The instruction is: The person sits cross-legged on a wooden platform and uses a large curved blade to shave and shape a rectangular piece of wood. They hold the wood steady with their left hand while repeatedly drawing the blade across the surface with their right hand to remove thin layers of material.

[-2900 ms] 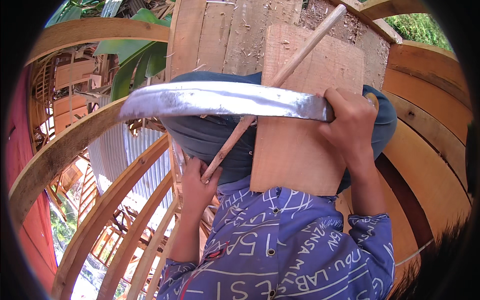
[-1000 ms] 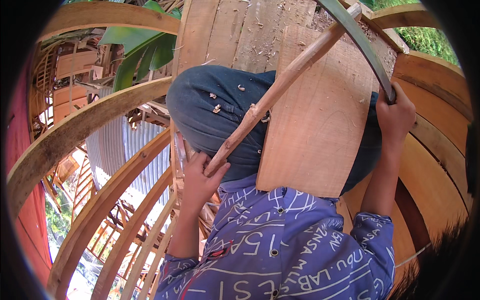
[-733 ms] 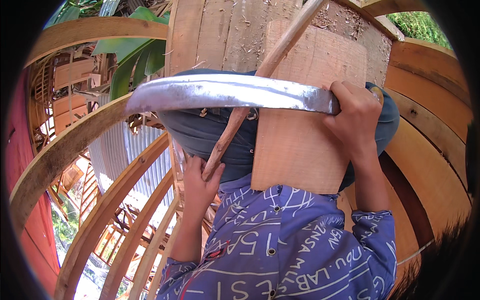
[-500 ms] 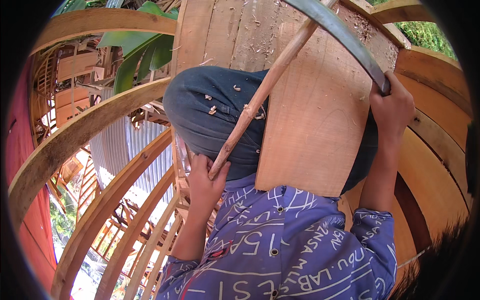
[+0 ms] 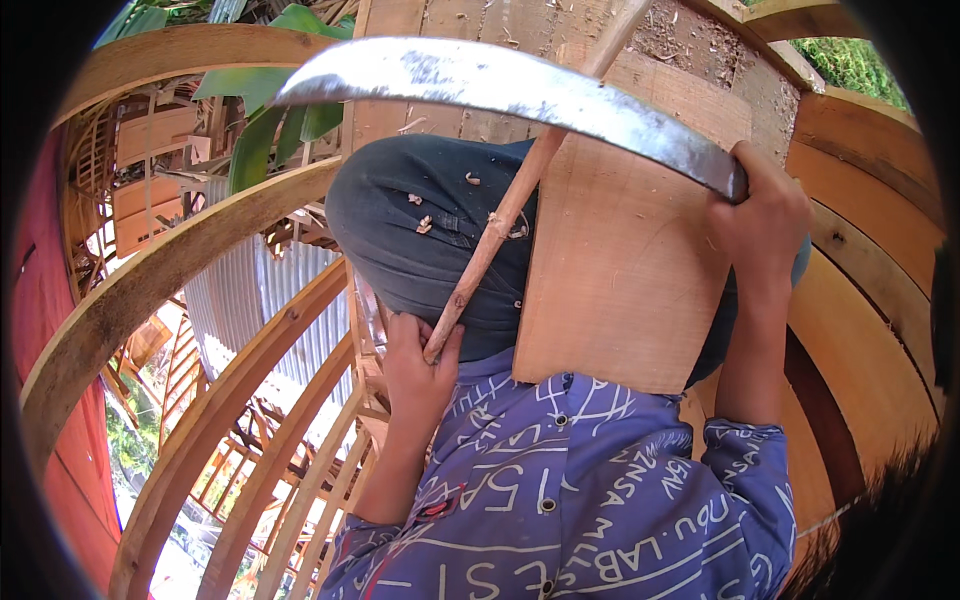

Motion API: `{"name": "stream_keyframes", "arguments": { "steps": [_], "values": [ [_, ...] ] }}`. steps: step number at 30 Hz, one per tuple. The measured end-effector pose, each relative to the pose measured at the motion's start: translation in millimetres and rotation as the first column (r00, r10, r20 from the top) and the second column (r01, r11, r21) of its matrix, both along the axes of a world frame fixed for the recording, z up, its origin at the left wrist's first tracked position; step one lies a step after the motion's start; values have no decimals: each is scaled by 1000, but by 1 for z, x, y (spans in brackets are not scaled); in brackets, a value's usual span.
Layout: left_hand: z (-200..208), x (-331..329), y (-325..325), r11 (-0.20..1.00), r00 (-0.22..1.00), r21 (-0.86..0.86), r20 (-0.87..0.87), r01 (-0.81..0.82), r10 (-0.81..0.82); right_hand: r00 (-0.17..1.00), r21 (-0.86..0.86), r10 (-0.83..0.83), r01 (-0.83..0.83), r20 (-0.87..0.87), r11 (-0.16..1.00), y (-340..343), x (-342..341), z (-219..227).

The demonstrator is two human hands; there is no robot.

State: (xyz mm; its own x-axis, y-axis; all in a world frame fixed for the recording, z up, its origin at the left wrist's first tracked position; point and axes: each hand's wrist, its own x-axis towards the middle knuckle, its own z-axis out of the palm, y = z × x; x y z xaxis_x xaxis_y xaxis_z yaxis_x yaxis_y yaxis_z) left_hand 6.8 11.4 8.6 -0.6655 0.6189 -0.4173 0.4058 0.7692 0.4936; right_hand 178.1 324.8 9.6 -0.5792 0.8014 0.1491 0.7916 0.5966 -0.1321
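Observation:
My right hand [image 5: 765,215] is closed at the handle end of a machete [image 5: 440,75] with a long, curved, bright blade; the handle itself is hidden in my fist. The blade reaches leftward across the upper part of a wooden stick [image 5: 490,240], and whether it touches the wood I cannot tell. With its bark stripped, the stick slants from lower left to upper right over my thigh. My left hand [image 5: 420,355] pinches its lower end near my waist. A flat wooden board [image 5: 620,270] lies over my lap, to the right of the stick.
Below the blade, my bent leg in dark trousers [image 5: 430,220] carries a few shavings. More shavings [image 5: 690,40] lie on the planks beyond. Curved wooden ribs [image 5: 180,270] stand at my left, and plank walls [image 5: 860,320] rise at my right.
The machete has swung left and turned, so its broad face and tip now show across the stick. My right hand has shifted slightly left; the left hand and stick have hardly moved.

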Motion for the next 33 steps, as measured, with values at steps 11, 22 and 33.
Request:
{"name": "stream_keyframes", "arguments": {
  "steps": [11,22,33],
  "values": [
    [1,5,0,1000,1000,-15,-21,6,-6,982,-153,187,-189,-30,970,-23,0,4],
    [-1,14,-1,1000,997,-5,-69,-19,19,988,-86,-152,149,-26,985,15,15,4],
    [0,19,0,1000,996,18,-82,25,-23,999,-59,-46,45,-17,997,8,4,-2]
  ]
}}
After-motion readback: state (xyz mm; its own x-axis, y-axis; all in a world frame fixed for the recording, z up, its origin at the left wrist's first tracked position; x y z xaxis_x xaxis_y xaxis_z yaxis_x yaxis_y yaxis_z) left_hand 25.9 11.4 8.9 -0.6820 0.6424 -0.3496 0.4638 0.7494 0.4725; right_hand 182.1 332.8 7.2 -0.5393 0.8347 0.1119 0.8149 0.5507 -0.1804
